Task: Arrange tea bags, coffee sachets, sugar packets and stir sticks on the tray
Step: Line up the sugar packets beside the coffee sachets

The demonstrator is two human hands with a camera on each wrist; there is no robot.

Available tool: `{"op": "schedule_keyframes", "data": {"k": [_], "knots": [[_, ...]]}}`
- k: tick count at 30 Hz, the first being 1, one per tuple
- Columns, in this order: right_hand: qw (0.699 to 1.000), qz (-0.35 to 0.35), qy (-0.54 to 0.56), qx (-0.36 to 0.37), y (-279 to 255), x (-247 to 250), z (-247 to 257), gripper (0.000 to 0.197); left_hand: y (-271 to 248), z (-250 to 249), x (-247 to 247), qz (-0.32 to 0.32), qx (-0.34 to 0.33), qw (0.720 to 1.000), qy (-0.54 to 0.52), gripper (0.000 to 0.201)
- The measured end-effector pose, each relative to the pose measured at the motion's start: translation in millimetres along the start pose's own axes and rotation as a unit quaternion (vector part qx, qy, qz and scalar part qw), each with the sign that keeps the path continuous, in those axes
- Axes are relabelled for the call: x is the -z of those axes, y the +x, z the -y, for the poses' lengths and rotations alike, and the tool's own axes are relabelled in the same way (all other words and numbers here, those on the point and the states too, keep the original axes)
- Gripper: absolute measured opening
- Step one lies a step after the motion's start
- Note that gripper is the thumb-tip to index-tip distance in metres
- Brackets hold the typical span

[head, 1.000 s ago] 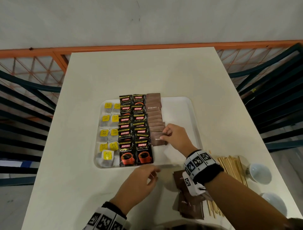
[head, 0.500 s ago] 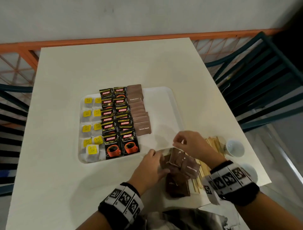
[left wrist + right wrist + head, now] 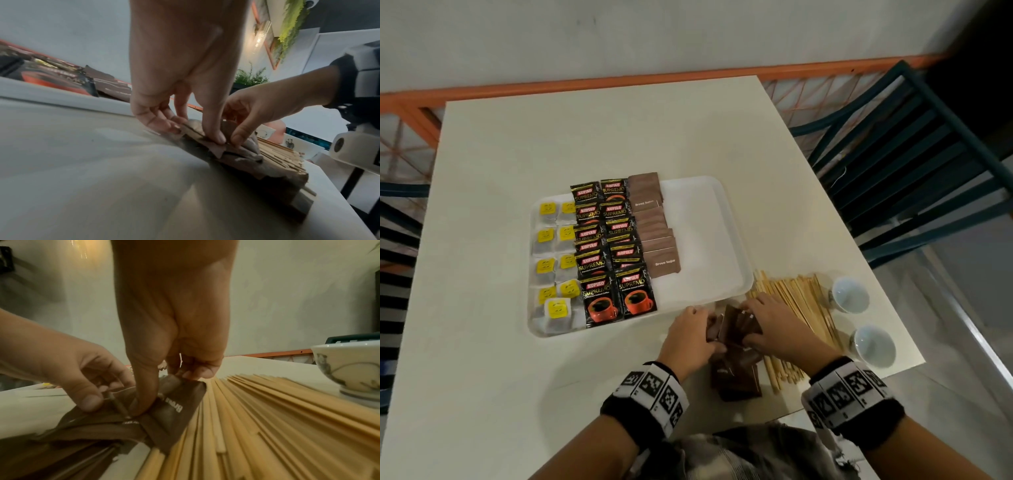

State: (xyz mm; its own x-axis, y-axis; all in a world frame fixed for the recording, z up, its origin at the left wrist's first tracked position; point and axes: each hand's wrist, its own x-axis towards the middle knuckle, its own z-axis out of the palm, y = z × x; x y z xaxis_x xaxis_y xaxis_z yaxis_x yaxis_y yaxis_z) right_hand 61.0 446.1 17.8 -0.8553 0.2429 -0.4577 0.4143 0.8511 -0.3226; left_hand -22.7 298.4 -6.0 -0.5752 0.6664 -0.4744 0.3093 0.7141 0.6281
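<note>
A white tray (image 3: pixel 705 219) holds rows of yellow-tagged tea bags (image 3: pixel 556 260), black coffee sachets (image 3: pixel 613 253) and brown sugar packets (image 3: pixel 657 233). Its right part is bare. Just in front of the tray lies a loose pile of brown sugar packets (image 3: pixel 736 373) (image 3: pixel 242 162) (image 3: pixel 102 431). My left hand (image 3: pixel 693 334) (image 3: pixel 180 128) and right hand (image 3: pixel 767 325) (image 3: pixel 164 395) both pinch packets at the top of that pile, thumbs and fingers curled on them. Wooden stir sticks (image 3: pixel 791 301) (image 3: pixel 267 426) lie fanned out on the table right of the pile.
Two small white bowls (image 3: pixel 849 294) (image 3: pixel 873 344) stand near the table's right edge, one (image 3: pixel 349 369) close beside the sticks. Dark slatted chairs (image 3: pixel 914 164) stand right and left of the table. An orange railing (image 3: pixel 619 80) runs behind it.
My right hand left the sugar row on the tray and came back to the loose pile. Both hands now pinch packets there, closer together than half a second ago.
</note>
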Motion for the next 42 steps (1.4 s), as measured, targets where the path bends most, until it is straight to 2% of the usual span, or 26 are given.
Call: {"op": "schedule_keyframes", "data": {"k": [3, 7, 10, 11, 12, 14, 17, 20, 22, 24, 27, 28, 30, 32, 34, 36, 38, 40, 42], "knots": [[1.000, -0.016, 0.014, 0.010, -0.4, 0.3, -1.2, 0.042, -2.6, 6.6, 5.1, 0.027, -0.005, 0.999, -0.033, 0.050], [0.997, 0.006, 0.073, 0.015, -3.6, 3.6, -0.7, 0.020, -4.2, 18.9, 16.3, 0.024, -0.020, 0.999, -0.041, 0.032], [0.988, -0.004, 0.154, 0.010, -6.7, 12.5, 3.2, 0.018, -11.5, 24.8, 28.0, 0.007, -0.020, 0.995, -0.099, 0.012], [0.984, -0.020, 0.174, 0.013, -7.9, 17.5, 6.2, 0.019, -14.5, 26.1, 32.2, 0.006, -0.012, 0.990, -0.138, 0.008], [0.980, -0.037, 0.196, 0.017, -9.0, 23.1, 10.5, 0.020, -17.4, 26.0, 36.7, 0.010, 0.004, 0.982, -0.189, 0.013], [0.967, -0.056, 0.249, 0.023, -9.3, 33.2, 22.7, 0.021, -21.3, 24.6, 45.2, 0.020, 0.035, 0.942, -0.333, 0.015], [0.945, -0.055, 0.319, 0.044, -2.6, 37.8, 47.0, 0.026, -25.8, 20.3, 54.6, 0.026, 0.058, 0.853, -0.518, 0.029], [0.937, -0.069, 0.331, 0.093, 8.2, 30.5, 72.5, 0.029, -33.1, 16.5, 64.4, 0.069, 0.043, 0.768, -0.635, 0.043], [0.934, -0.084, 0.328, 0.112, 14.6, 23.4, 87.6, 0.032, -38.8, 15.6, 71.1, 0.096, 0.027, 0.729, -0.677, 0.036], [0.947, -0.114, 0.273, 0.126, 18.3, 16.2, 97.8, 0.036, -41.6, 18.1, 74.8, 0.093, 0.023, 0.734, -0.672, 0.028], [0.960, -0.166, 0.117, 0.195, 21.2, 6.5, 99.0, 0.043, -43.6, 24.6, 75.5, 0.079, 0.047, 0.781, -0.618, 0.027], [0.962, -0.155, 0.075, 0.213, 20.5, 5.8, 98.1, 0.046, -44.6, 26.1, 74.5, 0.082, 0.050, 0.799, -0.594, 0.026], [0.971, -0.086, 0.033, 0.220, 15.8, 7.2, 93.1, 0.052, -46.8, 30.1, 71.8, 0.094, 0.051, 0.822, -0.560, 0.025], [0.979, -0.015, 0.042, 0.199, 9.0, 10.9, 82.9, 0.058, -47.5, 35.3, 68.9, 0.086, 0.065, 0.824, -0.556, 0.025], [0.983, 0.020, 0.041, 0.178, 1.9, 11.4, 67.5, 0.062, -46.7, 42.1, 67.4, 0.058, 0.080, 0.829, -0.551, 0.023], [0.981, 0.079, -0.027, 0.178, -6.4, 8.7, 49.9, 0.072, -45.3, 50.0, 67.1, 0.026, 0.096, 0.838, -0.537, 0.026], [0.962, 0.152, -0.131, 0.187, -13.3, 1.2, 33.5, 0.085, -44.3, 56.0, 67.0, 0.003, 0.111, 0.840, -0.532, 0.028], [0.945, 0.160, -0.199, 0.205, -16.0, -4.8, 24.4, 0.089, -43.9, 60.1, 66.5, -0.014, 0.117, 0.841, -0.528, 0.027], [0.948, 0.133, -0.193, 0.213, -14.0, -6.2, 22.1, 0.083, -43.3, 61.8, 66.1, -0.022, 0.115, 0.841, -0.528, 0.024]]}}
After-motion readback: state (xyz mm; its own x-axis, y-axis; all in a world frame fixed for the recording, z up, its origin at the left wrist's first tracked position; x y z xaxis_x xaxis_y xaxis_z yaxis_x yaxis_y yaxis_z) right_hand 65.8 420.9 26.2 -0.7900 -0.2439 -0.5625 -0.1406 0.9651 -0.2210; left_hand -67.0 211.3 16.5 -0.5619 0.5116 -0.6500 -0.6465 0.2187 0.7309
